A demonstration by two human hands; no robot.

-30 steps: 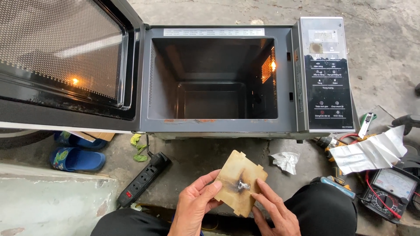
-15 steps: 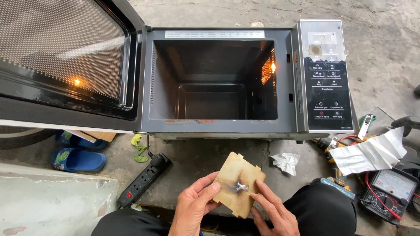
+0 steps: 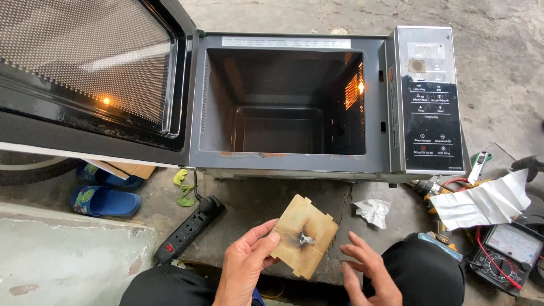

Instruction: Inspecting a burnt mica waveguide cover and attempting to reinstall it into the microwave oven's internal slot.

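Scorched brown card [image 3: 304, 235] in left hand [image 3: 245, 269], microwave [image 3: 283, 102] ahead – door open

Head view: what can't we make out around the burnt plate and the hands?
- Brown plate: back face hidden, turned away from the head camera; left hand thumb covers its left edge.
- Burnt spot: too small to tell hole from residue.
- Right hand: wrist cut off by the bottom edge.
- Microwave cavity: right wall glared by its lamp.
- Multimeter: dial setting too small.
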